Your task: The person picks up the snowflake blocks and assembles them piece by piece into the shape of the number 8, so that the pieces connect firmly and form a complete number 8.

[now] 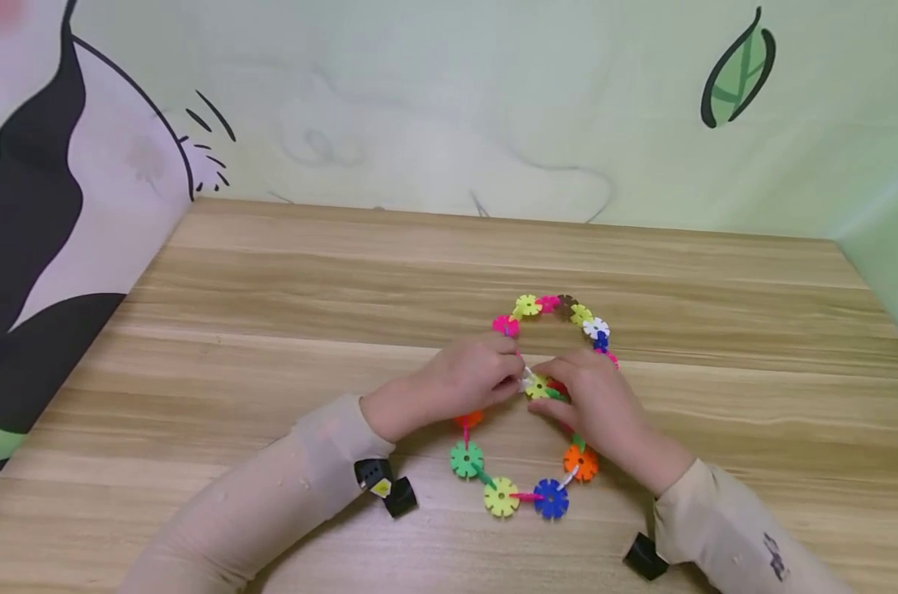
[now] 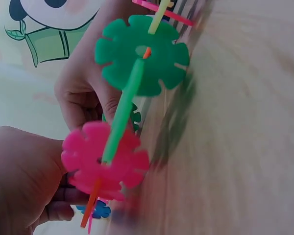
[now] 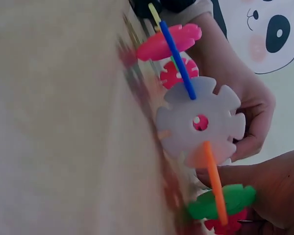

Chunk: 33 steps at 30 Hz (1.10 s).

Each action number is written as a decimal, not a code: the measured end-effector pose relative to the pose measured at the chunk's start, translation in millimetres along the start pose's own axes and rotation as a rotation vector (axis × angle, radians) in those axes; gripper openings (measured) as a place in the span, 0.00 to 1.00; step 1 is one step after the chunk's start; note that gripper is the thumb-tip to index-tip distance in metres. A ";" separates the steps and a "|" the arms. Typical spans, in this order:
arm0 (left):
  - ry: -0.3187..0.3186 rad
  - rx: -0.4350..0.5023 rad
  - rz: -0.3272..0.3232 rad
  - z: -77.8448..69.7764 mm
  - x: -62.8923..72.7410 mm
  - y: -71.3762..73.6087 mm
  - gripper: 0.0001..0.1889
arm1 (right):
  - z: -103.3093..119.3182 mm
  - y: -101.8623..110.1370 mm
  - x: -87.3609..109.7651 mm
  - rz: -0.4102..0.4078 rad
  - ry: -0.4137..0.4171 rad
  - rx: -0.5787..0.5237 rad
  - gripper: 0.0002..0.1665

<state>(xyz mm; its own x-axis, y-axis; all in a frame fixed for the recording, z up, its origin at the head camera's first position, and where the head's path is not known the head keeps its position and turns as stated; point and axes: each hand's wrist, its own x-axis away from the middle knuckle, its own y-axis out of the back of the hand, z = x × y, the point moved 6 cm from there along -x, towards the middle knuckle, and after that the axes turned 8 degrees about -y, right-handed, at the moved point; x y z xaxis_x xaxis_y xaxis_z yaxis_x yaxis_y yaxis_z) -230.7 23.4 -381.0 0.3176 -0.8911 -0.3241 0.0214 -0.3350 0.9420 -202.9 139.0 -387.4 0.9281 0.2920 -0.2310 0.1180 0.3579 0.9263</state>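
A chain of colourful notched plastic snowflake discs forms two loops on the table, and both hands work at its narrow middle. My left hand [image 1: 481, 375] has its fingers curled and pinches a white notched disc [image 1: 526, 379]. Facing it, my right hand [image 1: 597, 404] holds a yellow snowflake disc [image 1: 538, 388] between thumb and fingers. The lower loop includes a green disc [image 1: 467, 459], a blue disc [image 1: 551, 499] and an orange disc [image 1: 581, 464]. Close to the left wrist camera hang a green disc [image 2: 161, 58] and a pink disc [image 2: 108, 154]. Fingers hide some middle pieces.
The upper loop, with a white disc [image 1: 596, 329], lies behind the hands. Black blocks [image 1: 386, 487] sit at the left cuff, another black block [image 1: 645, 557] by the right cuff. A painted wall [image 1: 434, 107] borders the wooden table [image 1: 307, 272] at the back.
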 end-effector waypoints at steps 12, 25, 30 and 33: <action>0.093 -0.061 -0.042 16.7 5.9 4.8 0.07 | -4.5 -3.8 -21.3 0.038 -0.049 0.039 0.24; 0.174 -0.053 -0.013 30.5 9.8 2.1 0.07 | -7.7 -11.4 -32.1 0.014 0.001 0.009 0.21; 0.171 -0.073 -0.006 32.4 10.3 6.5 0.08 | -9.4 -7.5 -32.5 0.036 0.009 0.007 0.23; 0.190 -0.068 -0.026 37.2 11.7 12.8 0.09 | -12.4 -2.5 -33.2 0.048 -0.009 -0.021 0.25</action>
<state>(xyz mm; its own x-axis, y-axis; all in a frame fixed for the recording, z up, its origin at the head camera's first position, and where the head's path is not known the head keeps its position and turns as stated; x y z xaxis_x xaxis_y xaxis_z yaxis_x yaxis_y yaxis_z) -261.9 -2.7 -376.0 0.4890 -0.8066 -0.3321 0.0942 -0.3297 0.9394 -238.4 139.4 -385.8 0.9356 0.3014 -0.1837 0.0657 0.3626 0.9296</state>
